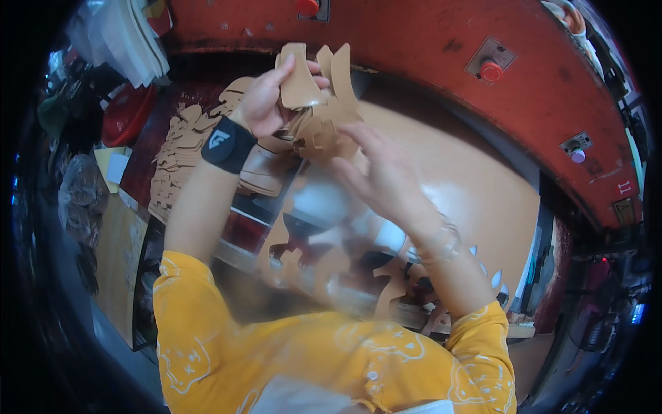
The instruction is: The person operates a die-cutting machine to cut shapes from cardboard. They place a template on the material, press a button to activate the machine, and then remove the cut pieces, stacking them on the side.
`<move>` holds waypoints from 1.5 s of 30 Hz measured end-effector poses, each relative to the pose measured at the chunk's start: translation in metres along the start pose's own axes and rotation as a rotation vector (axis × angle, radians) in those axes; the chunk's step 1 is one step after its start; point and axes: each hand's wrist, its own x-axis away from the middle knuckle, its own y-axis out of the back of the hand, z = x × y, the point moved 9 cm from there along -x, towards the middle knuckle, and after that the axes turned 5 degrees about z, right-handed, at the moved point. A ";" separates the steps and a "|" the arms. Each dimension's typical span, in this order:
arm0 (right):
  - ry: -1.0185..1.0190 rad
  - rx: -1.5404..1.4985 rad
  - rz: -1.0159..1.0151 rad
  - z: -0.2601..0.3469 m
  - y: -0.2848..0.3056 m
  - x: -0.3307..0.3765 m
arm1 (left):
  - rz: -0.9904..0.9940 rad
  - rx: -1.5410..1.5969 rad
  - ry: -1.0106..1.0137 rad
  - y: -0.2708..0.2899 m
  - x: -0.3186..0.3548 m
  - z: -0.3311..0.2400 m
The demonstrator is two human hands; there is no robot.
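Note:
My left hand [265,100], with a black wristband, is closed around a stack of flat tan cut-out pieces [298,79] that look like leather. Its thumb presses on the top piece. More curved tan pieces [342,72] stick up beside its fingers. Just right of and below these, my right hand [376,169] is smeared by motion. The fingertips are close to a blurred tan cut-out [321,138]; whether they grip it is unclear. Under the hands lies a large tan sheet [476,179] with a shiny surface. Its near part is cut into a ragged skeleton of curved strips [393,286].
Many tan cut-outs lie in piles [183,148] on the dark red surface at left. A red machine beam [414,41] with red push buttons [490,70] spans the far side. At far left are a red stool-like object [129,114], a clear plastic bag [83,186] and a board [121,269].

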 end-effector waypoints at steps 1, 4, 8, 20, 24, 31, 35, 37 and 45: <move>0.048 0.034 -0.102 -0.001 -0.008 -0.007 | 0.027 0.067 0.013 -0.004 0.001 0.005; 0.049 0.085 -0.230 -0.014 -0.032 -0.011 | -0.099 0.149 -0.012 0.007 0.006 0.019; 0.041 0.127 -0.312 -0.016 -0.038 -0.005 | -0.173 0.237 -0.019 0.015 0.007 0.034; 0.251 0.221 0.520 0.006 -0.107 0.062 | -0.349 -0.043 -0.282 0.042 -0.025 -0.072; 0.161 -0.083 0.375 0.015 -0.054 0.042 | -0.263 -0.275 -0.325 0.024 -0.009 -0.123; -0.097 -0.781 -0.054 -0.011 0.030 -0.024 | 0.134 -0.382 -0.114 -0.059 0.032 -0.059; -0.374 -1.053 0.026 -0.023 0.006 -0.010 | 0.035 -0.238 -0.173 -0.072 0.059 -0.017; -0.215 -1.112 0.042 -0.007 0.005 -0.006 | -0.066 -0.291 -0.248 -0.071 0.073 -0.008; -0.167 -0.769 0.008 -0.039 0.023 0.016 | -0.254 -0.475 -0.229 0.040 0.108 -0.079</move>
